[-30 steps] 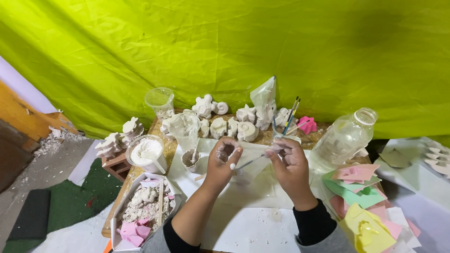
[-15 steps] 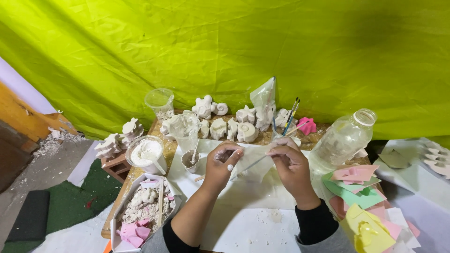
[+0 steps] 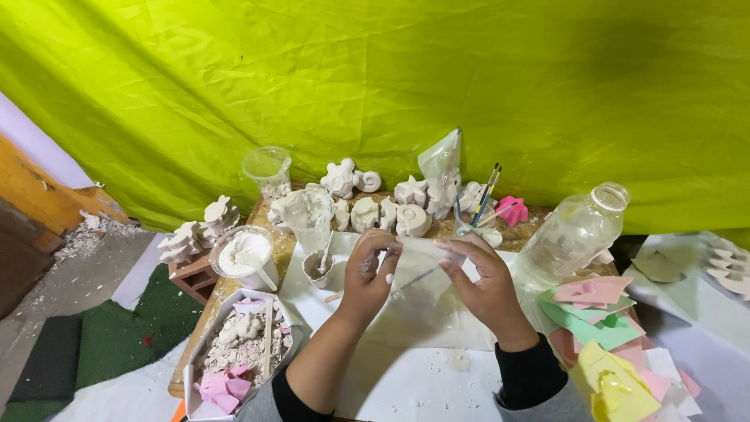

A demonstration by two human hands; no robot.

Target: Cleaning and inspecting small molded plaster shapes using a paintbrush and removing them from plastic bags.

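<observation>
My left hand (image 3: 371, 270) and my right hand (image 3: 480, 283) are raised together over a white sheet (image 3: 422, 328) on the low table. Between them I hold a clear plastic bag (image 3: 426, 270), both hands pinching its top edge. A thin brush-like stick (image 3: 414, 279) runs slanted between the hands; which hand grips it I cannot tell. Just left of my left hand stands a small cup (image 3: 316, 266) with a stick in it.
Several white plaster figures (image 3: 391, 207) line the back of the table before a green cloth. A clear bottle (image 3: 570, 234), foam sheets (image 3: 605, 320), a tub of white powder (image 3: 244, 254), a tray of plaster bits (image 3: 238, 344) and a brush cup (image 3: 469, 227) surround the hands.
Both hands stay in about the same place over the white sheet. The fingers have shifted slightly on the clear bag.
</observation>
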